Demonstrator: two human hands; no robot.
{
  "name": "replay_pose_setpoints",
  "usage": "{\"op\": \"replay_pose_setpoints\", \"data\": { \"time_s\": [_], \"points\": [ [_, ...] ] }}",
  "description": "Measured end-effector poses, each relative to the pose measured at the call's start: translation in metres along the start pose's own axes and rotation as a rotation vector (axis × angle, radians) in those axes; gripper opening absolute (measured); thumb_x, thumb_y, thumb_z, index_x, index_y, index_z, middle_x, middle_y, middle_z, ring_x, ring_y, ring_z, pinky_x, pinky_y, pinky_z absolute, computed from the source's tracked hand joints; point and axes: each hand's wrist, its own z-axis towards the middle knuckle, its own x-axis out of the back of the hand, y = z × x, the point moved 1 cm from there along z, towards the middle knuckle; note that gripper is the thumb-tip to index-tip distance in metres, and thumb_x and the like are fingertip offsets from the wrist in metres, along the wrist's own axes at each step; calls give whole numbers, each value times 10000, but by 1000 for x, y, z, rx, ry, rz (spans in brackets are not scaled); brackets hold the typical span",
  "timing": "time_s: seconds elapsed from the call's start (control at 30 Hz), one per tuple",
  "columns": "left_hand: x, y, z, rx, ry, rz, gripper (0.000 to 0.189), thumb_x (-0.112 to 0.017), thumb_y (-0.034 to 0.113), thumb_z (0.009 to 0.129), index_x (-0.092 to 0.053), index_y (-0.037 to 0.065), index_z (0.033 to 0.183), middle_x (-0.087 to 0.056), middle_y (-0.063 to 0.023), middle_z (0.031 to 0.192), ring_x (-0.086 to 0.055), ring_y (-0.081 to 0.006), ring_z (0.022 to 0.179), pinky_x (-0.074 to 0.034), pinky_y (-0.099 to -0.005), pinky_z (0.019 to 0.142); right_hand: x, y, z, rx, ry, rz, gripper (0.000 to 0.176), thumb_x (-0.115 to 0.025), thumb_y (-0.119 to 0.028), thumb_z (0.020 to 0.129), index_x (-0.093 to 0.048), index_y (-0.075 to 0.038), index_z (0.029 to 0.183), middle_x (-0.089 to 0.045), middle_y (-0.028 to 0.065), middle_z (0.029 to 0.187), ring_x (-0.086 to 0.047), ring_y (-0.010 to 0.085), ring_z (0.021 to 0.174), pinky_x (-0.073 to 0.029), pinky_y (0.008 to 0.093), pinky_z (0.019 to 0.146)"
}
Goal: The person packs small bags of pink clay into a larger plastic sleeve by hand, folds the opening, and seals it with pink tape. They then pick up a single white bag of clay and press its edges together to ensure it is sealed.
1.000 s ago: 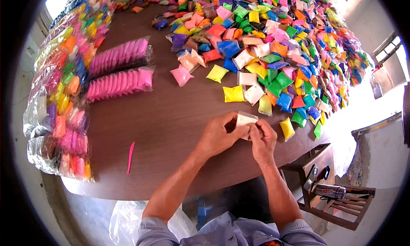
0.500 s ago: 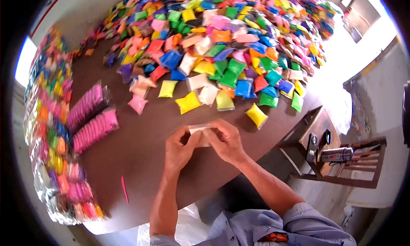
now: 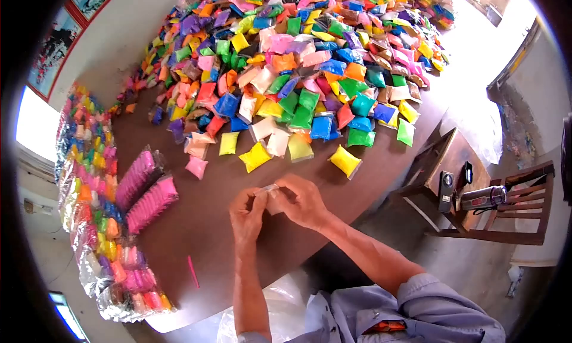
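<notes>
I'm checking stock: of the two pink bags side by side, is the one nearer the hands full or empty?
Full: pink packets line the clear bag tightly.

A small packing workshop, with heaped colored packets (image 3: 304, 108) and bagged bundles (image 3: 95, 206) on a big table (image 3: 179, 224).

The head-mounted camera is oriented forward and steeply downward, viewing the near tabletop (image 3: 226, 224) from above at close range.

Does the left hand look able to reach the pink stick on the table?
Probably yes: bare table lies between the left hand and the pink stick, though that hand holds a pale packet.
</notes>
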Motion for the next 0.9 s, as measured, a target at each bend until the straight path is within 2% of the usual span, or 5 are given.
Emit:
{"op": "replay_pose_setpoints", "data": {
  "time_s": [0.3, 0.53, 0.6, 0.7, 0.9],
  "points": [
    [-19, 31, -50, 116, 190, 92, 240, -715, 232, 1036, -714, -8, 1023, -635, 35, 849, -526, -61, 749, -430, -263, 637, 4, -3, -5, -15, -106, 21, 188, -755, -196, 956, -742, -39, 1057, -725, 137, 959, -715, 302, 806, -567, 384, 712],
    [-17, 45, -102, -75, 449, 598, 172, -765, 117, 956, -712, -14, 1053, -712, -110, 882, -685, -193, 810, -550, -340, 692, 0, -40, -60, 14, -216, 61, 290, -735, -270, 987, -712, -60, 1185, -748, 142, 984, -748, 279, 873, -595, 379, 762],
    [-26, 43, -107, -430, 392, 825, 254, -806, 38, 898, -730, 24, 1140, -731, -110, 1061, -705, -185, 854, -574, -314, 667, -2, -39, -65, -28, -218, 144, 245, -722, -228, 996, -713, -51, 1164, -728, 116, 960, -710, 234, 808, -569, 352, 717],
    [-46, 54, -117, -421, 299, 712, 449, -790, -65, 847, -723, 44, 1277, -716, -125, 1228, -728, -219, 910, -610, -333, 682, 6, -23, -60, -107, -234, 248, 196, -687, -178, 1018, -715, -42, 1157, -705, 91, 941, -672, 184, 762, -546, 327, 690],
    [-24, 52, -118, -102, 382, 460, 340, -740, 176, 1005, -708, -4, 1291, -718, -83, 1130, -665, -133, 961, -539, -269, 792, 0, -7, -59, -37, -189, 312, 233, -648, -194, 1029, -719, -41, 1190, -754, 169, 1015, -738, 282, 903, -583, 383, 826]
  ]
}}
